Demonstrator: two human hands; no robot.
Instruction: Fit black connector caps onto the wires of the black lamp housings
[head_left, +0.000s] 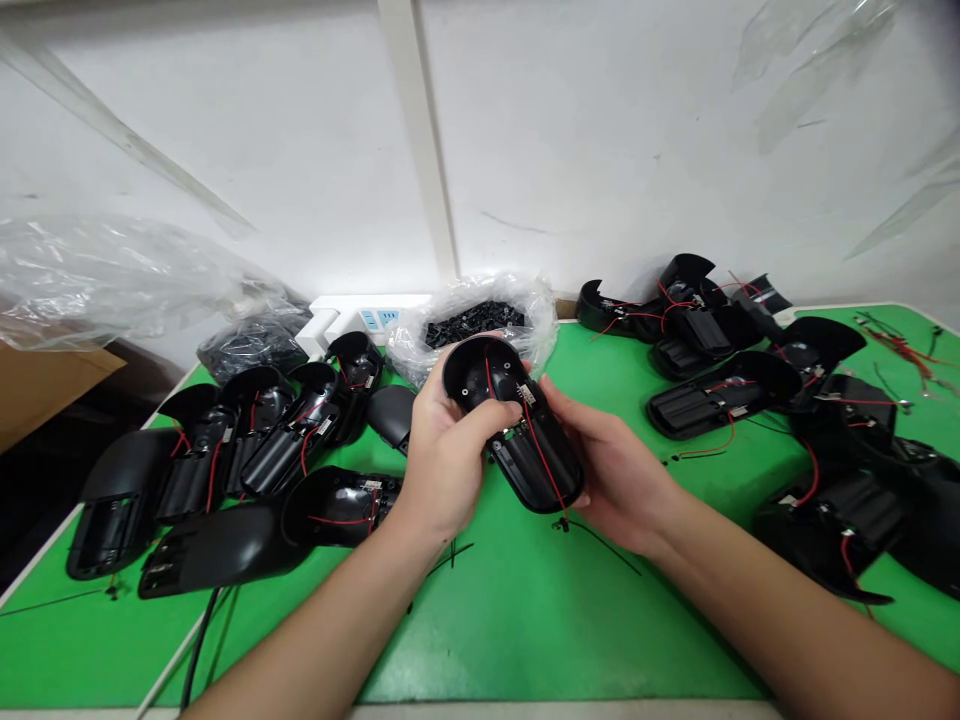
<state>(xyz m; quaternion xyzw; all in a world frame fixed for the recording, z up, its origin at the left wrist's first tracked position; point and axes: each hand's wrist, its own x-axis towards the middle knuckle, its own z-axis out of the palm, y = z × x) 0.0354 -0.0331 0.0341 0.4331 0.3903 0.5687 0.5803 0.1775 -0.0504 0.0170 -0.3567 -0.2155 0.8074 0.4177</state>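
Left hand (444,465), right hand (619,475), fingers (480,422) curled around wired black housing (536,465), more housings (300,440) both sides, bagged black parts (472,325) behind

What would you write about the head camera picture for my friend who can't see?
The left hand and right hand hold a black plastic housing with red wires above a green table. More black housings lie on both sides, near a clear bag of small black parts.

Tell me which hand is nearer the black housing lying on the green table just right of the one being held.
Right hand: it is just left of the black housing, not touching it. Left hand: farther left, on the other side of the held housing.
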